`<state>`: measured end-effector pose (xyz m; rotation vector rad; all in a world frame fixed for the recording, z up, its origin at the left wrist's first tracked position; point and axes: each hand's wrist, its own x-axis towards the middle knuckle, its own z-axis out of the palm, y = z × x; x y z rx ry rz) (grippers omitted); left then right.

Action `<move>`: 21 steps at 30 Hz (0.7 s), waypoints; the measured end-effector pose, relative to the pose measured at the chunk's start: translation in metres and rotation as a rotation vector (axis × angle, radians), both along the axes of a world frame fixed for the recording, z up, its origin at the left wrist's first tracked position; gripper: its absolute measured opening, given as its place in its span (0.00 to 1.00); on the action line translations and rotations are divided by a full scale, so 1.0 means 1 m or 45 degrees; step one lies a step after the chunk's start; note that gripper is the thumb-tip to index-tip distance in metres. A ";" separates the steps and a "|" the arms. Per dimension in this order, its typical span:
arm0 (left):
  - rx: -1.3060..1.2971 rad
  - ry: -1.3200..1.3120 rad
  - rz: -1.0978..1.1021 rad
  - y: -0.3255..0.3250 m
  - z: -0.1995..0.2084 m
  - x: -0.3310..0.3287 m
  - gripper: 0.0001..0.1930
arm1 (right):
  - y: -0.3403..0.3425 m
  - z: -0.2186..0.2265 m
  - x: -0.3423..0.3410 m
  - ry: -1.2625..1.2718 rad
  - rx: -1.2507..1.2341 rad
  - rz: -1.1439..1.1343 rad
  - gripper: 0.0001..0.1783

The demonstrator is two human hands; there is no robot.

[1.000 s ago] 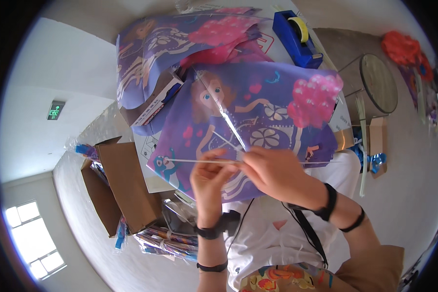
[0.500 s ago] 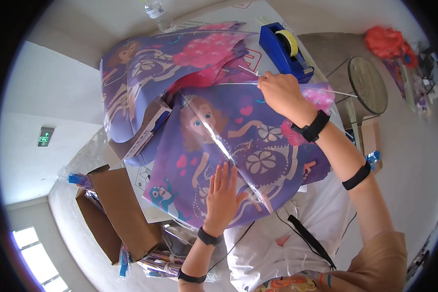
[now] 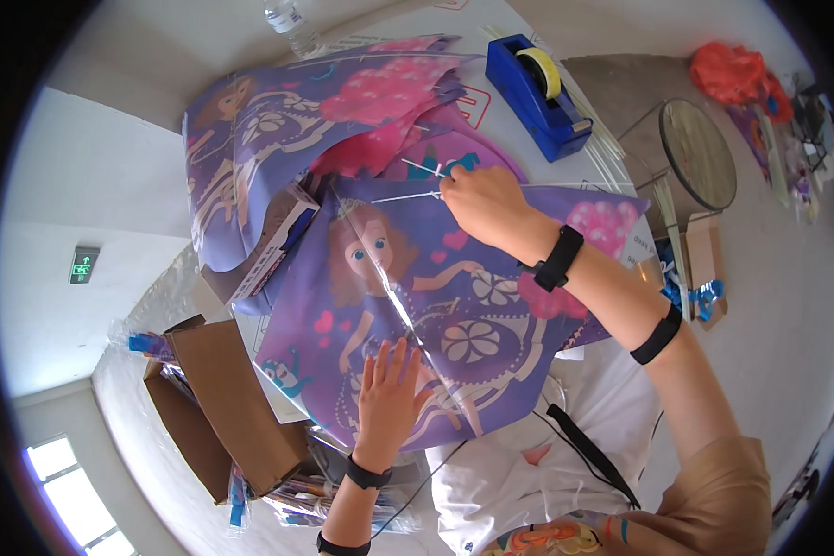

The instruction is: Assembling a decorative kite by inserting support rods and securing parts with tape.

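Note:
A purple sheet printed with a cartoon princess, which looks like a kite [image 3: 426,306], lies spread in front of me with a shiny crease down its middle. My left hand [image 3: 389,398] rests on its lower part, palm down and fingers stretched out. Along the far edge, my right hand [image 3: 491,211] is closed round a thin white rod [image 3: 398,197], whose end sticks out to the left. A second short white piece [image 3: 422,168] shows just beyond my fingers; whether they hold it too is hidden.
More purple printed sheets [image 3: 278,139] are piled at the far left by an open carton [image 3: 283,236]. A blue tape dispenser [image 3: 537,102] stands at the back, near a plastic bottle [image 3: 292,26]. A round stool [image 3: 698,153] is at right; a brown cardboard box [image 3: 232,398] sits lower left.
My right hand has moved left and a little nearer along the far edge with the rod. The sheet and my left hand have shifted slightly left and toward me.

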<state>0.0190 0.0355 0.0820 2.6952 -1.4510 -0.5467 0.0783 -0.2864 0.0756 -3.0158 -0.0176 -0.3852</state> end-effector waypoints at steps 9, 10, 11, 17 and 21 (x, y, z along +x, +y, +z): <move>0.030 -0.024 -0.023 -0.037 0.022 0.016 0.26 | -0.063 -0.013 0.023 0.046 -0.173 0.045 0.05; -0.012 -0.037 -0.015 -0.041 0.024 0.017 0.25 | -0.064 -0.011 0.019 0.047 -0.173 0.044 0.05; -0.057 -0.051 -0.009 -0.047 0.028 0.017 0.23 | -0.067 -0.008 0.013 0.032 -0.078 0.006 0.06; -0.452 0.583 0.576 -0.092 0.064 0.026 0.19 | -0.028 0.021 -0.053 0.078 0.530 -0.018 0.10; -1.141 0.860 0.940 -0.133 0.047 0.033 0.15 | -0.019 0.029 -0.096 0.141 0.842 0.081 0.10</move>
